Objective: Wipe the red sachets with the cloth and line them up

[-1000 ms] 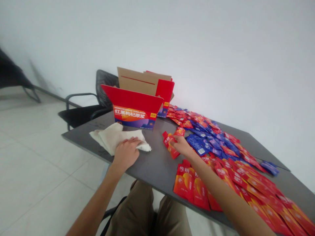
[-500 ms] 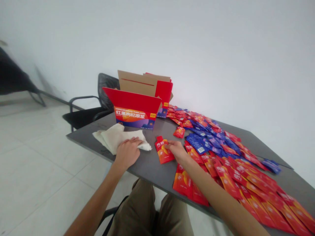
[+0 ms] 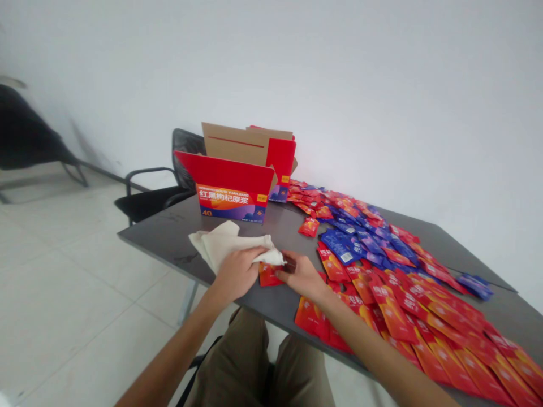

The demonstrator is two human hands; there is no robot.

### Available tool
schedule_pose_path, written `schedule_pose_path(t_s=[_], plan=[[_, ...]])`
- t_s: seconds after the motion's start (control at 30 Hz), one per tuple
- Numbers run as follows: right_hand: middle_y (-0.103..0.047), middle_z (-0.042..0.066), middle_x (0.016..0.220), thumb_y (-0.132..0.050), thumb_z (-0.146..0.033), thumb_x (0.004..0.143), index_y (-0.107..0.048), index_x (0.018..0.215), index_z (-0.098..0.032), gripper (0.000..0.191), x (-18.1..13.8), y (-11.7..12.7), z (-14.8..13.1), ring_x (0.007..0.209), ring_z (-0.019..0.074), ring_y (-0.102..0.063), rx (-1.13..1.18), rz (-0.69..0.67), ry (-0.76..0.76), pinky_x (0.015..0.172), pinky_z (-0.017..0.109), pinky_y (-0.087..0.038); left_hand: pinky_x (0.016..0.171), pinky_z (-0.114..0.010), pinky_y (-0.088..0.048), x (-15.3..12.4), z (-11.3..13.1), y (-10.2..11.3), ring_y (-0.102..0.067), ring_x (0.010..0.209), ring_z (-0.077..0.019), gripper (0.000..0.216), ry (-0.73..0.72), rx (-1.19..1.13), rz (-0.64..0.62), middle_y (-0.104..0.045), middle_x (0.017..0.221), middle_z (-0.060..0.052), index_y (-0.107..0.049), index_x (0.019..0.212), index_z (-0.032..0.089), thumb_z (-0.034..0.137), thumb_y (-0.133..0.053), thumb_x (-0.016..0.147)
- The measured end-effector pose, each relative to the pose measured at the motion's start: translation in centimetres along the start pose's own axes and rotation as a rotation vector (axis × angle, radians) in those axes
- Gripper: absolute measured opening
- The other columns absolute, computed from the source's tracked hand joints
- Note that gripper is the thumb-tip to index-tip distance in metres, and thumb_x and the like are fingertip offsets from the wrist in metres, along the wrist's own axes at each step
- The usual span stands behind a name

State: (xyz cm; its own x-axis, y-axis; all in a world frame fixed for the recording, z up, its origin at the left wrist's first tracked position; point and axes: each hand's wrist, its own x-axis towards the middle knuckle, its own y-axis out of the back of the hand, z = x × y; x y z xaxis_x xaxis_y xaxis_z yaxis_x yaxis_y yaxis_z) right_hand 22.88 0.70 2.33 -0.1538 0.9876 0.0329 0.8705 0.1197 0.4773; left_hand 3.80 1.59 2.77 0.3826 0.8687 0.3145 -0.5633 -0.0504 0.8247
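Observation:
My left hand (image 3: 238, 273) is closed on a cream cloth (image 3: 224, 245), whose front end lies over the upper part of a red pouch (image 3: 268, 276). The pouch rests on the dark grey table near its front edge. From the other side my right hand (image 3: 302, 275) grips the pouch by its right edge, thumb on top. Most of that pouch is hidden by the cloth and my fingers. Just right of my right hand, several red pouches (image 3: 313, 314) lie in overlapping rows. Farther back sits a single small red pouch (image 3: 309, 227).
An open red carton (image 3: 231, 192) stands behind the cloth, with a second carton (image 3: 281, 169) behind it. Blue pouches (image 3: 339, 246) and more red ones spread over the table's right side. A black chair (image 3: 148, 195) stands past the left end, by the wall.
My left hand has brought the cloth rightward, from beside the red pouch onto it. My right hand has stayed at the pouch, its fingers now close to the cloth.

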Motion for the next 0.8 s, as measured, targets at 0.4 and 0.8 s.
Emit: schedule_pose_path(t_s=[0.4, 0.8], plan=[[-0.072, 0.003, 0.107, -0.080, -0.034, 0.058, -0.062, 0.122, -0.022, 0.067, -0.6, -0.6, -0.5, 0.099, 0.0264, -0.065, -0.142, -0.014, 0.087, 0.093, 0.039, -0.048, 0.104, -0.038, -0.042, 2.2, 0.8, -1.0, -0.052, 0.127, -0.0228, 0.050, -0.035, 0.319, -0.158, -0.059, 0.134, -0.009, -0.058, 0.126, 0.021, 0.008, -0.043, 0.080], [-0.071, -0.002, 0.094, -0.077, -0.026, 0.056, -0.055, 0.130, -0.020, 0.078, -0.5, -0.8, -0.1, 0.086, 0.0221, -0.066, -0.081, -0.040, 0.053, 0.080, 0.032, -0.051, 0.110, -0.036, -0.036, 0.4, 1.4, -1.6, -0.043, 0.135, -0.0197, 0.054, -0.132, 0.244, -0.197, -0.053, 0.140, -0.006, -0.055, 0.129, 0.021, 0.007, -0.041, 0.079]])
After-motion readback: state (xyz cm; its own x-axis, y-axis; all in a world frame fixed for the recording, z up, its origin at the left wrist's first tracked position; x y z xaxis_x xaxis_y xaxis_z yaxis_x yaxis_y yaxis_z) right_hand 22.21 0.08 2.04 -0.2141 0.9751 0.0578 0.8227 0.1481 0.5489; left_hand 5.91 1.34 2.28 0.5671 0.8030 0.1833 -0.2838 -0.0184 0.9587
